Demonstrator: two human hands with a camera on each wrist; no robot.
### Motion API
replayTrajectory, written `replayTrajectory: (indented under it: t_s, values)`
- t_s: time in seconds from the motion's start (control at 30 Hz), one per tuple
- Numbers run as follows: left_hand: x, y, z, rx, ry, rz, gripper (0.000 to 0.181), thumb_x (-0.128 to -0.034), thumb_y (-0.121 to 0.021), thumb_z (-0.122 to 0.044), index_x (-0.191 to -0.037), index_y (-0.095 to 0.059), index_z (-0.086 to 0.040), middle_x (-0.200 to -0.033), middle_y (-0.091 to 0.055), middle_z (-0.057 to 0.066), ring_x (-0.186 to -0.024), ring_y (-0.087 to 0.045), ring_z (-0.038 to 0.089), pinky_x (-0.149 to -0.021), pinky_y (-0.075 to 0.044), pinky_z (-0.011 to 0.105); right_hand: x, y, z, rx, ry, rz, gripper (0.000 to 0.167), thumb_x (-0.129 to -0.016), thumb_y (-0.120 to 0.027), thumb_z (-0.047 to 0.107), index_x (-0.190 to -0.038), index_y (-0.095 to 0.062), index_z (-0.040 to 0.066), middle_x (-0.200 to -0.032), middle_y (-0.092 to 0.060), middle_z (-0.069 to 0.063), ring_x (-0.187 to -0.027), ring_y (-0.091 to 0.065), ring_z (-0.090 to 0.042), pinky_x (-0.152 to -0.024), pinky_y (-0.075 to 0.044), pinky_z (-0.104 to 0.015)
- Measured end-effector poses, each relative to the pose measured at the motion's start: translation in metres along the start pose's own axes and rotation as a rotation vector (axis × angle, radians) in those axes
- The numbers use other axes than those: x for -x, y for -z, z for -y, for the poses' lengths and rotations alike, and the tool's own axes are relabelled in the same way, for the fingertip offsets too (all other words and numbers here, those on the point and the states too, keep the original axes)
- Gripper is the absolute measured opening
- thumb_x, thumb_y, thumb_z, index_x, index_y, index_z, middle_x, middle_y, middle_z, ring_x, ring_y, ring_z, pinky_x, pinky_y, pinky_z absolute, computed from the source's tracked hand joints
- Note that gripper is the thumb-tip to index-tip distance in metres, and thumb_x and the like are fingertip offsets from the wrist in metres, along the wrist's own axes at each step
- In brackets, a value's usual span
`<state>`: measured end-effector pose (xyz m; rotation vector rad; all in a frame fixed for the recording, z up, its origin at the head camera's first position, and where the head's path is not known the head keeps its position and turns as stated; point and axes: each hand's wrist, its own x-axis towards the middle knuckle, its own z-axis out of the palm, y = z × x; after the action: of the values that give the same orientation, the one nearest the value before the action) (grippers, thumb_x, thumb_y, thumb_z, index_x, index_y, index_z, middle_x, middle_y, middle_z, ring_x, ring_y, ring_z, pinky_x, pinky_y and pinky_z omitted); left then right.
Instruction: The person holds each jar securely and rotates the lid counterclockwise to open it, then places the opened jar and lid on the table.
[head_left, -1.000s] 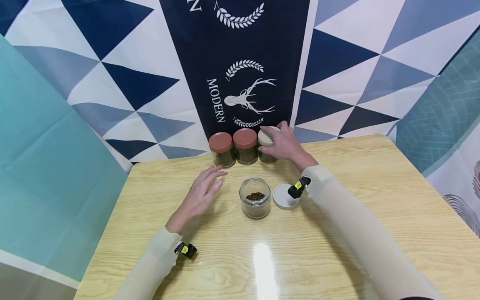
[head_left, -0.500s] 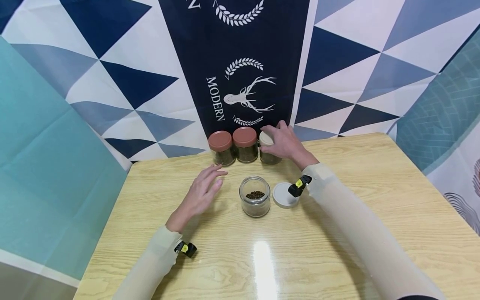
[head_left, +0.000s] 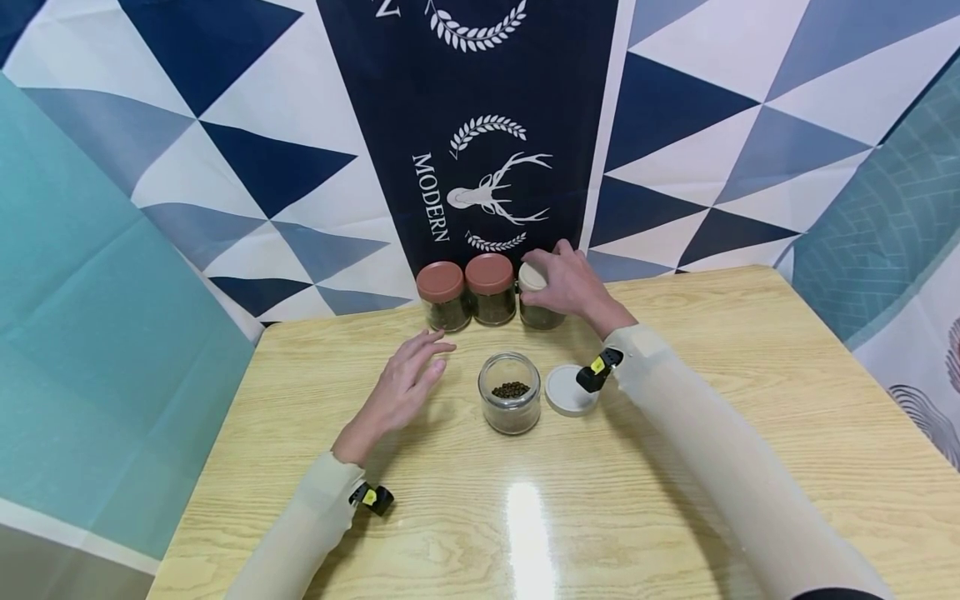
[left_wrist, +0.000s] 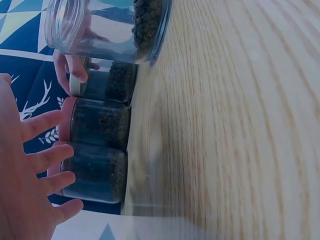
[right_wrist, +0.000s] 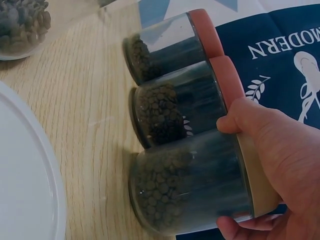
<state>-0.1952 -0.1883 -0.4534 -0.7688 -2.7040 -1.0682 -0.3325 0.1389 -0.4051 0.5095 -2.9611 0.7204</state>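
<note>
My right hand [head_left: 572, 285] grips the cream lid [right_wrist: 257, 172] of the rightmost glass jar [head_left: 538, 316], thumb on one side and fingers curled on the other. Coffee beans fill part of that jar, which stands upright on the table. Beside it are a middle jar with a red-brown lid [head_left: 490, 274] and a left jar with a similar lid [head_left: 440, 282]. My left hand [head_left: 401, 385] hovers in front of the left jar, fingers spread, holding nothing. An open glass jar [head_left: 510, 412] with a few beans stands between my forearms.
A white lid [head_left: 570, 392] lies flat on the wooden table [head_left: 450, 517], just right of the open jar. Behind the row of jars hangs a patterned cloth [head_left: 495, 100], with a teal panel [head_left: 97, 317] at the left.
The cream-lidded jar has shifted slightly right in my right hand, widening its gap from the middle jar. My left hand has barely moved.
</note>
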Motion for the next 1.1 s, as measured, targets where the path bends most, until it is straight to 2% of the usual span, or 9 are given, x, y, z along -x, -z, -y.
replayTrajectory:
  t_s: [0.2,0.43,0.77,1.1]
  values:
    - [-0.001,-0.001,0.001,0.003,-0.002,0.002,0.048,-0.1208,-0.044,-0.037,-0.148,-0.070,-0.008,-0.172,-0.053,0.025,-0.168,-0.038,0.053,-0.135,-0.028,0.079,0.001,0.001,0.002,0.016,-0.014,0.002,0.077,-0.093,-0.081,0.041,-0.162,-0.059,0.016,-0.150,-0.053,-0.028,-0.128,-0.054,-0.048,-0.105,-0.053,-0.062]
    - [-0.003,-0.002,0.002,0.009,-0.001,0.007,0.046,-0.1199,-0.046,-0.034,-0.148,-0.070,-0.007,-0.171,-0.054,0.026,-0.167,-0.038,0.054,-0.136,-0.028,0.078,0.002,0.002,0.000,0.022,-0.008,-0.004,0.076,-0.093,-0.084,0.039,-0.161,-0.061,0.015,-0.144,-0.055,-0.028,-0.123,-0.055,-0.045,-0.101,-0.053,-0.060]
    - [-0.005,-0.005,0.005,0.003,-0.002,0.012,0.047,-0.1204,-0.044,-0.036,-0.147,-0.070,-0.008,-0.170,-0.055,0.025,-0.167,-0.039,0.054,-0.135,-0.029,0.077,0.003,0.010,0.002,0.017,-0.016,0.012,0.075,-0.092,-0.083,0.039,-0.160,-0.061,0.017,-0.144,-0.054,-0.028,-0.123,-0.053,-0.044,-0.104,-0.053,-0.061]
    - [-0.005,-0.006,0.004,0.013,0.007,0.017,0.048,-0.1204,-0.044,-0.036,-0.148,-0.070,-0.006,-0.171,-0.054,0.025,-0.167,-0.038,0.054,-0.136,-0.028,0.077,0.007,0.028,0.015,-0.008,0.024,-0.051,0.074,-0.089,-0.082,0.036,-0.158,-0.062,0.017,-0.141,-0.053,-0.029,-0.120,-0.054,-0.045,-0.100,-0.053,-0.061]
